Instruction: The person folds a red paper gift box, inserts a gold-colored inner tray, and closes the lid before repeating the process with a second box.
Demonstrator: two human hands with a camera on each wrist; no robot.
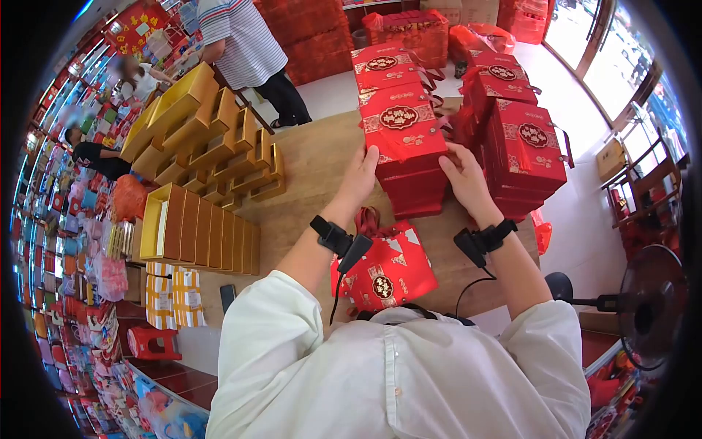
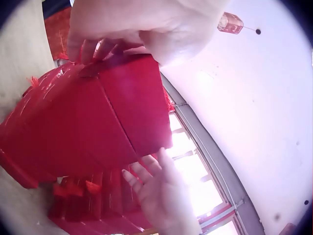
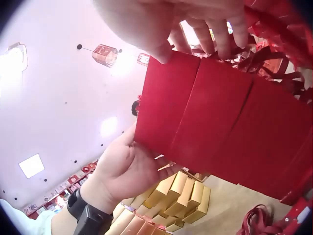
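- Wooden table (image 1: 314,164), pale brown top, centre.
- Pale tiled floor (image 1: 589,238), right and beyond.
- Glazed doors (image 1: 598,47) in brown frames, upper right, admitting bright daylight.
- Crowded shelving (image 1: 55,271), left.
- Red stool (image 1: 153,342), lower left.
- White ceiling (image 3: 54,73) with square light panel (image 3: 31,165).

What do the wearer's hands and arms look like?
The left hand and right hand are bare, with loose white sleeves ending near the elbows. Both sides have a black wrist strap, angular black camera housing and thin black cable.
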